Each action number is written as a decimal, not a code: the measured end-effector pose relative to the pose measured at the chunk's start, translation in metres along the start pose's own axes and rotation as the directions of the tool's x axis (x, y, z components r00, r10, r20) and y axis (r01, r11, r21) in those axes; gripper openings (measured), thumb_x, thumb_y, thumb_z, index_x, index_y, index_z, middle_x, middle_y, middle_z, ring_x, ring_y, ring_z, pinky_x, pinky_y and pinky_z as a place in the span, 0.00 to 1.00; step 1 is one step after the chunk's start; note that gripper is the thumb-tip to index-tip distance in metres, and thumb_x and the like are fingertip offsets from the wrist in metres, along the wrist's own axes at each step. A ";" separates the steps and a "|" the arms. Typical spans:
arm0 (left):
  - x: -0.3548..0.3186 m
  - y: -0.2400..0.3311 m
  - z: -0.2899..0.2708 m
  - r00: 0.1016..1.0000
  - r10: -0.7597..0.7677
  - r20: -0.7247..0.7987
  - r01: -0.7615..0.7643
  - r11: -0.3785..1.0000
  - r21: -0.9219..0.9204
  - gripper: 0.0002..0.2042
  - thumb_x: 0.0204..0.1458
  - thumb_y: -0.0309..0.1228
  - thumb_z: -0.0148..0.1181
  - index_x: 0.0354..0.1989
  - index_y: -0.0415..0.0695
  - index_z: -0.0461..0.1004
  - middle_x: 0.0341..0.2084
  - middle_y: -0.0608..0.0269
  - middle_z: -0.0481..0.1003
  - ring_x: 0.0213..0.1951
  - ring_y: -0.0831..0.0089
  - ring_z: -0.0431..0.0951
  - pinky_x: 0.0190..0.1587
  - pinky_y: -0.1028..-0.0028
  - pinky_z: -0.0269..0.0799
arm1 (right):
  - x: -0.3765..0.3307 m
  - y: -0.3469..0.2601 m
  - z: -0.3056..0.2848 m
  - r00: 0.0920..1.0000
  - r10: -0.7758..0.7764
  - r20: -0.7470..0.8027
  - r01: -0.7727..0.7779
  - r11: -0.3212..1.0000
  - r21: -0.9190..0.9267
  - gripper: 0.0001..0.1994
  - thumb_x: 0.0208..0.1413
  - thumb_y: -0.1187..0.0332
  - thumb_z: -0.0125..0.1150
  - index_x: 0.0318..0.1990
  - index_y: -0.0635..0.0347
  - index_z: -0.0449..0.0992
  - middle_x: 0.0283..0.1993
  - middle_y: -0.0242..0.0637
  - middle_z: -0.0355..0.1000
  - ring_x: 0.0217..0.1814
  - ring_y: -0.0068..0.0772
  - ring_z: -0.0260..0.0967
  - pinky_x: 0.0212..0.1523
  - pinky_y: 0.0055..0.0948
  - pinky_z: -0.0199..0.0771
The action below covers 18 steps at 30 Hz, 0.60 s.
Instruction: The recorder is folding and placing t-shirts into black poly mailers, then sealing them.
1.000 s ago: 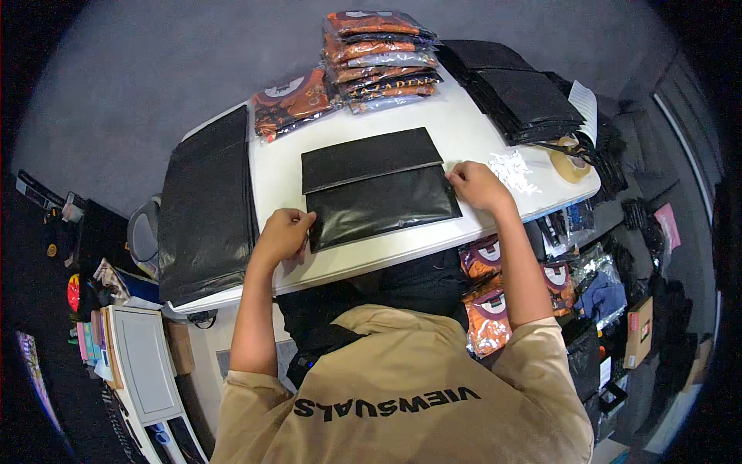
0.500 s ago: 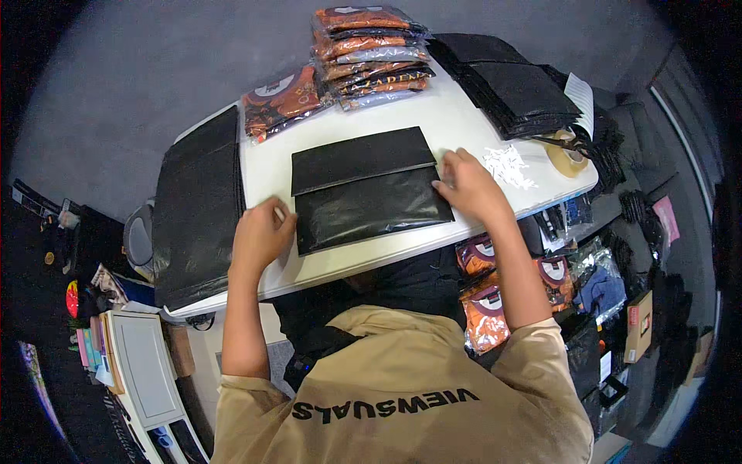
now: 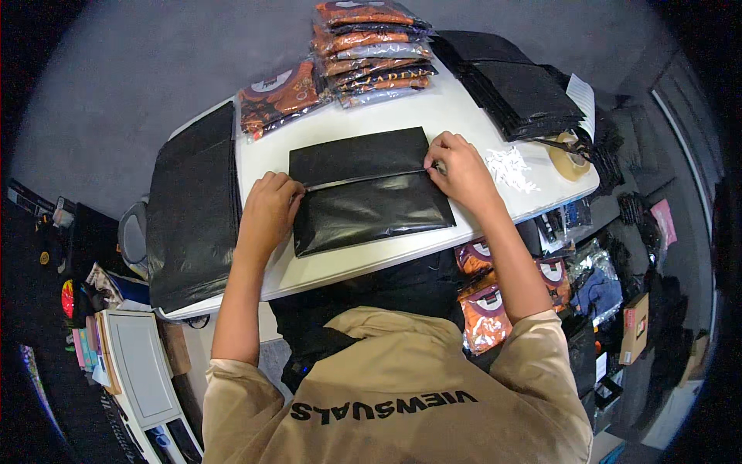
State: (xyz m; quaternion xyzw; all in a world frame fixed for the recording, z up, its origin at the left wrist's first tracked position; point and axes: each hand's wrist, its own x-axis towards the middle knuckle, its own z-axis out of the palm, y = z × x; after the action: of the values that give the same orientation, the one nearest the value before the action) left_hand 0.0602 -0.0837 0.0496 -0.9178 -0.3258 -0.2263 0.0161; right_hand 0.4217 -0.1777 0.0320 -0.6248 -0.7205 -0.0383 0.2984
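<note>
A glossy black plastic mailing bag (image 3: 371, 209) lies flat in front of me on the white table (image 3: 325, 274), with a fold running across it. My left hand (image 3: 270, 203) pinches the left end of that fold between thumb and fingers. At the fold's right end, my right hand (image 3: 454, 166) is closed in a pinch on the edge. Whatever the bag contains is hidden.
Flat black bags (image 3: 193, 216) lie at the left, and more black bags (image 3: 529, 97) at the back right. Packed orange shirts (image 3: 375, 58) stand stacked at the far side, beside another packed shirt (image 3: 278, 97). White paper slips (image 3: 510, 170) and a tape roll (image 3: 570, 162) sit at the right.
Both hands have moved away from me, up along the bag's sides, and have taken hold of the fold's two ends. The fold's edge now lifts slightly.
</note>
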 end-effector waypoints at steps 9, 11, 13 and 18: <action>0.000 0.004 -0.004 0.999 -0.024 -0.021 0.024 1.000 -0.016 0.10 0.49 0.22 0.68 0.41 0.42 0.80 0.40 0.59 0.78 0.47 0.54 0.75 0.54 0.59 0.71 | 0.000 0.000 -0.001 0.999 0.004 0.032 -0.004 1.000 0.009 0.07 0.46 0.78 0.71 0.33 0.60 0.81 0.46 0.41 0.75 0.51 0.49 0.74 0.55 0.43 0.76; -0.002 -0.004 0.000 0.999 0.000 0.047 -0.003 0.999 0.051 0.08 0.51 0.25 0.68 0.40 0.44 0.81 0.38 0.61 0.77 0.46 0.58 0.75 0.50 0.60 0.69 | 0.000 0.001 -0.001 0.999 0.011 0.043 -0.012 0.999 0.034 0.07 0.46 0.79 0.71 0.34 0.60 0.81 0.46 0.42 0.75 0.52 0.50 0.74 0.55 0.43 0.76; -0.004 -0.005 0.001 0.999 0.005 0.038 -0.007 0.999 0.047 0.08 0.51 0.25 0.68 0.40 0.44 0.81 0.38 0.60 0.77 0.46 0.58 0.75 0.50 0.60 0.69 | 0.000 0.001 -0.004 0.998 0.008 0.058 -0.010 1.000 0.027 0.07 0.46 0.79 0.71 0.33 0.60 0.81 0.46 0.42 0.75 0.52 0.50 0.74 0.56 0.44 0.76; -0.003 -0.003 0.001 0.999 0.018 0.030 -0.019 0.998 0.052 0.06 0.51 0.25 0.68 0.38 0.44 0.81 0.37 0.60 0.77 0.45 0.58 0.75 0.50 0.60 0.69 | 0.006 -0.012 -0.008 0.987 0.042 0.152 -0.042 0.999 -0.006 0.11 0.46 0.80 0.69 0.39 0.61 0.80 0.51 0.45 0.75 0.56 0.52 0.74 0.59 0.44 0.75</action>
State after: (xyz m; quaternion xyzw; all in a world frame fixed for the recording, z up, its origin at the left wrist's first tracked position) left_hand 0.0566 -0.0824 0.0466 -0.9234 -0.3232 -0.2038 0.0373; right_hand 0.4135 -0.1786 0.0455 -0.6414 -0.7278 0.0146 0.2422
